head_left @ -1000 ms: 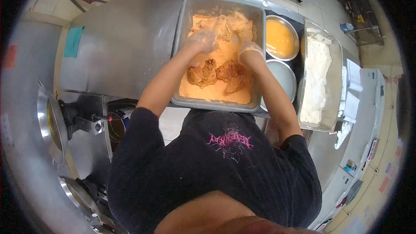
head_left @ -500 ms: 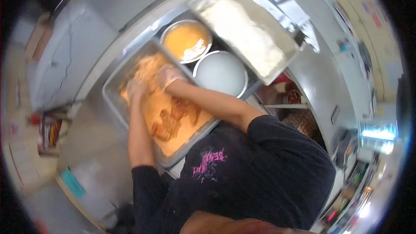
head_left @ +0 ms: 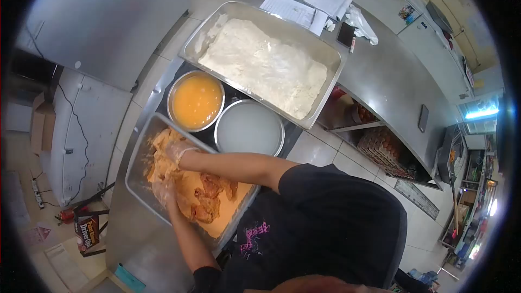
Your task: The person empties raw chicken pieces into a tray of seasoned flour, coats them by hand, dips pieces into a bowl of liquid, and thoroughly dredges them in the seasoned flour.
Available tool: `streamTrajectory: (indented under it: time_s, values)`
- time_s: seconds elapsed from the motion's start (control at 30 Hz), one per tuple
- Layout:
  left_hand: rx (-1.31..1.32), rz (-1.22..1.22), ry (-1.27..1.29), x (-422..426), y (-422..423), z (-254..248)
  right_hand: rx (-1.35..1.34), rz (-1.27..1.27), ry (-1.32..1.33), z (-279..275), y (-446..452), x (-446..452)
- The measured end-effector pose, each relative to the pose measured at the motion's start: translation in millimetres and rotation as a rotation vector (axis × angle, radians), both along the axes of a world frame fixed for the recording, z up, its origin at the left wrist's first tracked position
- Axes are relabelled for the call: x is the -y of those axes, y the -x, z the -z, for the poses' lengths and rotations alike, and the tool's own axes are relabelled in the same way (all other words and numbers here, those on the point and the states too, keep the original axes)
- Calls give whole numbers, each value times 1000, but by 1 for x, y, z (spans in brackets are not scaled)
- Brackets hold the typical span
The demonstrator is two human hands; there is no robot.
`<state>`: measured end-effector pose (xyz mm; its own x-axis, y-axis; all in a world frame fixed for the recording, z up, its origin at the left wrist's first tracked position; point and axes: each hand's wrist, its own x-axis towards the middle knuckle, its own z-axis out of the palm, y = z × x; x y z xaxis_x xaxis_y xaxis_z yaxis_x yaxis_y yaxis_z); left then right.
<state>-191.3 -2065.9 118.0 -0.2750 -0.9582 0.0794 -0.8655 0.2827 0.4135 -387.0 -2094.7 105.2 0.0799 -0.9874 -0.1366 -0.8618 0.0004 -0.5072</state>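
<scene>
Both my hands, in clear plastic gloves, work in a clear tub (head_left: 142, 194) of orange breading powder (head_left: 225, 222). My left hand (head_left: 164, 191) is closed around powder-coated meat pieces (head_left: 161, 165) on the tub's left side. My right hand (head_left: 180, 152) grips the same coated heap from its far side, with its fingers partly buried. Reddish-brown, wet-looking meat pieces (head_left: 209, 198), probably chicken, lie on the powder nearer my body, apart from my hands.
Beyond the tub are a bowl of orange-yellow liquid (head_left: 196, 100), a bowl of cloudy liquid (head_left: 249, 130) and a large metal pan (head_left: 331, 89) of pale flour. Papers (head_left: 287, 10) and a phone (head_left: 345, 34) lie on the steel counter (head_left: 391, 76). Egg trays (head_left: 382, 146) sit underneath.
My head view has turned and shifted, so the tub and bowls appear lower and farther left. My hands remain in the orange powder, kept close together on the coated pieces.
</scene>
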Motion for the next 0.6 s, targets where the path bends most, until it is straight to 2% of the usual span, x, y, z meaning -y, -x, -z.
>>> streamTrajectory:
  time_s: [0.03, 0.07, 0.1, 0.13, 0.17, 0.3, 0.37, 0.43, 0.47, 0.5, 0.53, 0.57, 0.6]
  values:
    - [-9, 115, 128, 3, -10, 16, 5, -92, -2, 16, -4, 11]
    - [-5, 116, 127, 2, -1, 6, -18, -89, 47, -14, 8, -2]
    - [-7, 42, -47, -2, 8, -8, -13, -90, 47, -50, 22, -13]
    - [4, -39, -213, -6, 19, -24, -49, -225, -59, -88, 38, -23]
    - [10, -52, -248, -5, 13, -15, -85, -361, -166, -106, 46, -27]
    - [255, 64, -60, 24, -48, 90, 41, -387, -207, -10, -1, 11]
    - [316, -45, -54, 20, -36, 82, 38, -465, -245, 45, -30, 32]
    - [-144, -173, -316, 16, -27, 65, -2, -507, -216, 85, -55, 45]
    - [-145, -176, -318, 8, -13, 46, -43, -544, -186, 95, -61, 48]
    - [-361, -315, -382, -5, 11, 14, -42, -547, -186, 76, -49, 37]
    - [-579, -454, -443, -11, 24, -2, 81, -434, -205, 37, -23, 18]
    - [-580, -455, -443, -8, 10, 9, 201, -319, -223, 11, -7, 5]
    - [-533, -331, -474, -2, -19, 33, 200, -320, -223, 29, -18, 14]
